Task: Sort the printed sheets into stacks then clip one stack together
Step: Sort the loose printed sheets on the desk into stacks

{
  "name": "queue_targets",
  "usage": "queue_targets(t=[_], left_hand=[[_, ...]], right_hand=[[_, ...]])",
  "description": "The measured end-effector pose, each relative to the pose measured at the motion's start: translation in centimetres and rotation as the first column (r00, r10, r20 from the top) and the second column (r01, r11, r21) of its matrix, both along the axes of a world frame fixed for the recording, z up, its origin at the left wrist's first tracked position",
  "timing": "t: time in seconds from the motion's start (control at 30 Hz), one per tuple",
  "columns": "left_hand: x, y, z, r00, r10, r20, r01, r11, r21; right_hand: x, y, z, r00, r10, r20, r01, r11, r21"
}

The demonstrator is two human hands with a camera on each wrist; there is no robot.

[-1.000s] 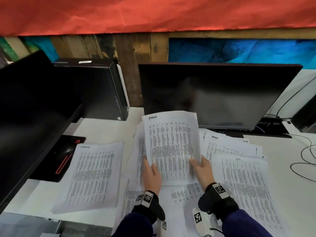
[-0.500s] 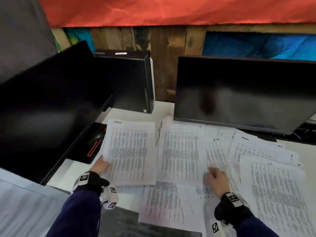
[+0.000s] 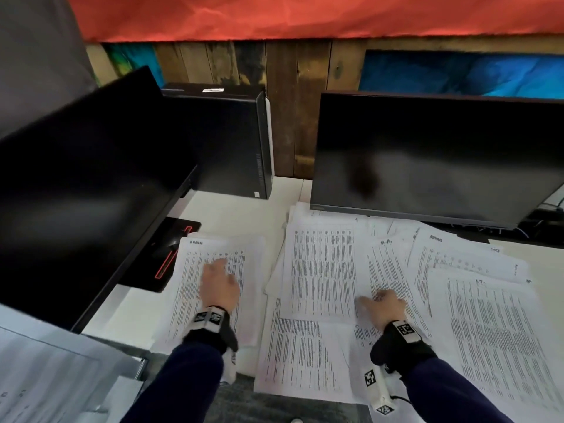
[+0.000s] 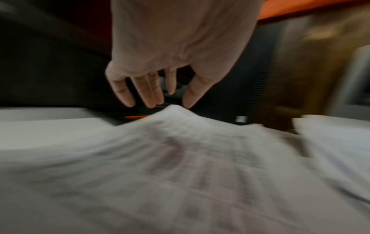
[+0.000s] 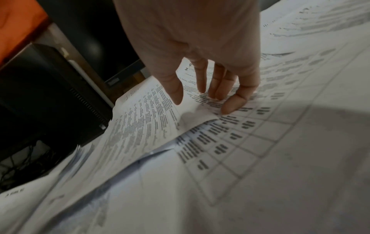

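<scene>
Nearest, overlapping printed sheets cover the white desk in front of the person. The right hand rests on the middle spread, fingers relaxed on the paper, gripping nothing. The left hand lies over the left stack, fingers straight and parted, empty. Beyond stand a left monitor, a computer tower and a right monitor.

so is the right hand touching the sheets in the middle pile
Touching. The right wrist view shows the right hand's fingertips pressing down on a printed sheet in the middle pile, whose corner lifts beside them.
</scene>
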State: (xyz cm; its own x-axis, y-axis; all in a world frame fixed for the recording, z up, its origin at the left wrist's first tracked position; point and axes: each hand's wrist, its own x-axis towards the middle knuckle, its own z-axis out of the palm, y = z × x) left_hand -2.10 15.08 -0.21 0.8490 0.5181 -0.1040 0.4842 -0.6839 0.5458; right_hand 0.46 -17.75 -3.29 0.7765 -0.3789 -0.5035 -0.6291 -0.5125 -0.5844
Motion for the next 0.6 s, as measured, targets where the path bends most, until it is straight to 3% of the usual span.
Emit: queue_targets(t=[0.1,0.17,0.27,0.3,0.37,0.47,0.6], left_hand=[[1.2,-5.5,-1.2,0.972,-0.233,-0.010,0.229,0.962,-0.149],[1.7,-7.7,-2.0,0.956,-0.275,-0.101,0.243,0.936,-0.255],[2.3,-9.1,-2.7,0.945,-0.251,-0.208,0.176,0.930,-0.322],[2.5,-9.2,-2.8,0.947,-0.235,-0.219,0.152,0.929,-0.336],[2.6,-9.5,-2.8,0.955,-0.205,-0.215,0.127,0.936,-0.328],[2.5,-9.9,-2.6,0.973,-0.168,-0.158,0.128,0.964,-0.234],[2.3,-11.9,-2.5,0.960,-0.235,-0.150,0.189,0.945,-0.267]], right_hand=[[0.2,1.3,-0.2,0.994,-0.096,-0.054,0.098,0.995,0.037],[0.2,2.5,-0.7,0.991,-0.096,-0.097,0.095,0.995,-0.010],[-0.1,3.3,-1.0,0.984,-0.023,-0.179,-0.002,0.991,-0.136],[-0.1,3.3,-1.2,0.979,-0.003,-0.204,-0.020,0.993,-0.112],[0.2,2.9,-1.3,0.985,0.011,-0.172,-0.003,0.999,0.050],[0.2,0.1,-0.7,0.992,-0.115,-0.060,0.128,0.936,0.329],[-1.3,-6.2,0.8,0.990,-0.139,-0.031,0.143,0.973,0.183]])
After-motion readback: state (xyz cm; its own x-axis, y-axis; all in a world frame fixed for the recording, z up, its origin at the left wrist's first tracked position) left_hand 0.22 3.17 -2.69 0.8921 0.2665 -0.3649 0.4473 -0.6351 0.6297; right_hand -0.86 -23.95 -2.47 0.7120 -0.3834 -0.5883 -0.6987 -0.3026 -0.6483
